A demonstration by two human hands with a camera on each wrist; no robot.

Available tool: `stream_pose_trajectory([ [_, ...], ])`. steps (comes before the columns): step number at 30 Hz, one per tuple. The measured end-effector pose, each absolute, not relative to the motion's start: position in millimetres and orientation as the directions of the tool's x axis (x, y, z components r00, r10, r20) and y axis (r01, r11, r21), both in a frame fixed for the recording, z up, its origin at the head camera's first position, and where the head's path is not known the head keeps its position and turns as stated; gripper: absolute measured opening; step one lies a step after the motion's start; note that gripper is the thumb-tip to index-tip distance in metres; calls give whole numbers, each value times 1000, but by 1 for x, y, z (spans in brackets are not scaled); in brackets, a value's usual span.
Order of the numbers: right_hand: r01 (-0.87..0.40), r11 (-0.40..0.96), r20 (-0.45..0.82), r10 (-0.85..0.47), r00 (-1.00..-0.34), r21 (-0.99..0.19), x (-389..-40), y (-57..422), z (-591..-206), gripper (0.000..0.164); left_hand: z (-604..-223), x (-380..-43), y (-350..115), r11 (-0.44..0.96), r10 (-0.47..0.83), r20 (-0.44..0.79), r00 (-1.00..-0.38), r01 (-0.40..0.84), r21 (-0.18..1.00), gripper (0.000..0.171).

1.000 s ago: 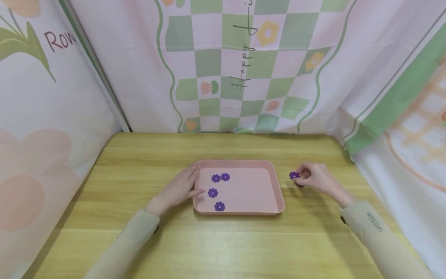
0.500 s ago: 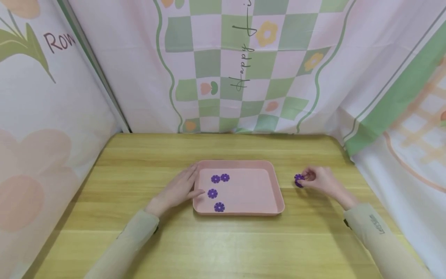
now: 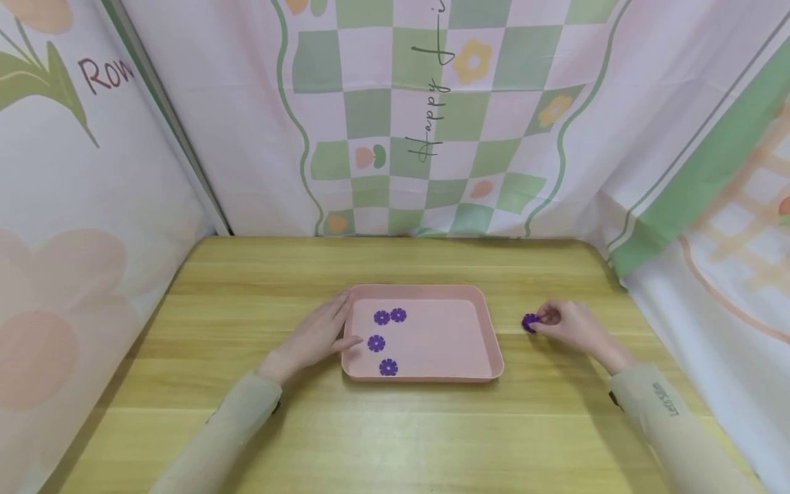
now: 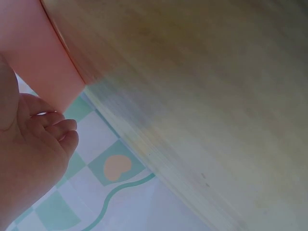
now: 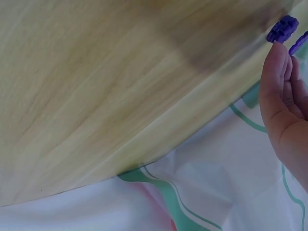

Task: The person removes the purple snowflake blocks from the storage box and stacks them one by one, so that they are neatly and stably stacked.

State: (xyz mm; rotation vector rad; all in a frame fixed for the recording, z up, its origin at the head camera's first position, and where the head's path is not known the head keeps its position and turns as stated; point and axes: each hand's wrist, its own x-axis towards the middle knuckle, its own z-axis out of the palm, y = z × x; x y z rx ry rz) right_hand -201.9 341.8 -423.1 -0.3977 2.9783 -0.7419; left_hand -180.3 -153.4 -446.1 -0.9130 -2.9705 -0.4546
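In the head view, my left hand (image 3: 316,337) rests at the left side of a pink tray (image 3: 494,353), fingers lying along the outer wall and thumb over the rim. Inside the tray lie several purple snowflake discs, such as one disc (image 3: 388,368) near the front. On the table right of the tray, my right hand (image 3: 570,326) pinches a purple snowflake disc (image 5: 299,43), seen edge-on at the right wrist view's border. Close to its fingertips sits a small pile of purple discs (image 5: 282,29). How many are in that pile cannot be told.
The wooden table (image 3: 401,439) carries tray and discs. Behind it hangs a green-and-white checked curtain (image 3: 432,123). More patterned cloth closes off the left (image 3: 74,261) and right sides.
My right hand has shifted slightly right and toward me, bringing the pinched disc from left of the pile to beside it. My left hand and the tray stay put.
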Motion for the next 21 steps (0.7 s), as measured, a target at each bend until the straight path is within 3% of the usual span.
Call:
stream_pose_trajectory([
  [21,-236,857,8,-262,-965,-459,-202,341,-427,28,-447,-181,-152,786,546,96,-832,549,284,89],
])
